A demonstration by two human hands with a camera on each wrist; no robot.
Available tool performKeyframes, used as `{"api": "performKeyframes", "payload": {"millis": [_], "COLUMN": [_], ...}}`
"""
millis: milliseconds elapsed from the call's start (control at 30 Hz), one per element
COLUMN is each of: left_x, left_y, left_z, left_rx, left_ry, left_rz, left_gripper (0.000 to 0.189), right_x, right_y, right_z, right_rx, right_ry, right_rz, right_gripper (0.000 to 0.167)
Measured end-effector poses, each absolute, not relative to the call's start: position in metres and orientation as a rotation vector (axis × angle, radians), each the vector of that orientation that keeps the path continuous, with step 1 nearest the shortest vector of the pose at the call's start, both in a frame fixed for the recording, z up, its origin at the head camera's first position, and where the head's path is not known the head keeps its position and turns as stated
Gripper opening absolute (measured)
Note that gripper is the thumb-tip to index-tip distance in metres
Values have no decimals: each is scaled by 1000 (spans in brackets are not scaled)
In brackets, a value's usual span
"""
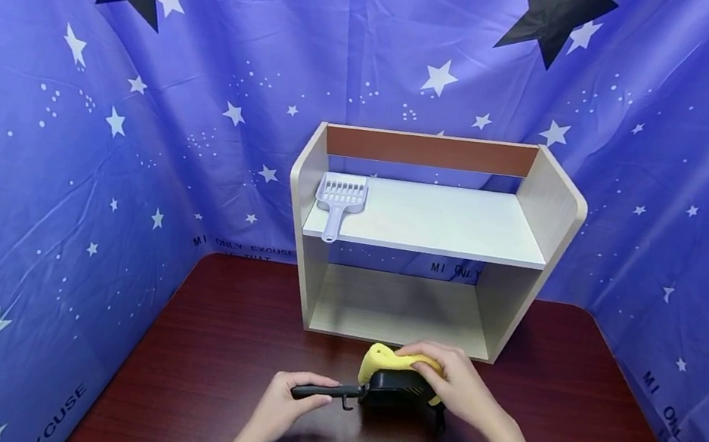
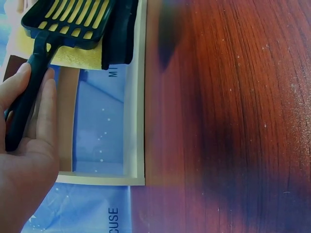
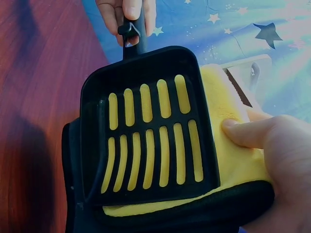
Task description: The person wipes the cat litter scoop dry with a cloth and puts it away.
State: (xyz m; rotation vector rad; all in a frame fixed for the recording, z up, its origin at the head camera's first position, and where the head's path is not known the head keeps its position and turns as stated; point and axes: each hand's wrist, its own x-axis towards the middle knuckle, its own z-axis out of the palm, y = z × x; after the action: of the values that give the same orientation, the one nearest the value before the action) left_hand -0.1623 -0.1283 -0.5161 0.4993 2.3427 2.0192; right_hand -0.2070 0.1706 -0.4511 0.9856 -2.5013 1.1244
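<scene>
A black slotted litter scoop (image 1: 394, 389) is held above the table, its handle (image 2: 30, 92) gripped by my left hand (image 1: 289, 402). In the right wrist view the scoop's slotted pan (image 3: 150, 141) faces the camera, and yellow shows through the slots. My right hand (image 1: 450, 380) holds a folded yellow cloth (image 1: 385, 359) against the back of the pan, thumb on the cloth. Along the pan's edge runs a black flap-like piece (image 2: 119, 39); I cannot tell whether it belongs to the cloth. Some right-hand fingers are hidden behind the cloth.
Behind the hands stands a two-level wooden shelf unit (image 1: 410, 309). On its upper board lies a pale lavender litter scoop (image 1: 340, 200), handle toward the front. The dark red wooden table (image 1: 206, 336) is bordered by blue star-patterned curtains (image 1: 267, 70).
</scene>
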Motion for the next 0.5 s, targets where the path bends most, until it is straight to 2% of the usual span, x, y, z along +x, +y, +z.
{"api": "performKeyframes", "payload": {"millis": [500], "left_x": [-163], "left_y": [-126], "left_z": [-518], "left_rx": [475], "left_ry": [2363], "left_rz": [2035], "left_gripper": [24], "right_x": [-207], "right_y": [175], "right_z": [-454], "right_rx": [1030], "right_ry": [-2515], "right_rz": [1122], "right_gripper": [28]}}
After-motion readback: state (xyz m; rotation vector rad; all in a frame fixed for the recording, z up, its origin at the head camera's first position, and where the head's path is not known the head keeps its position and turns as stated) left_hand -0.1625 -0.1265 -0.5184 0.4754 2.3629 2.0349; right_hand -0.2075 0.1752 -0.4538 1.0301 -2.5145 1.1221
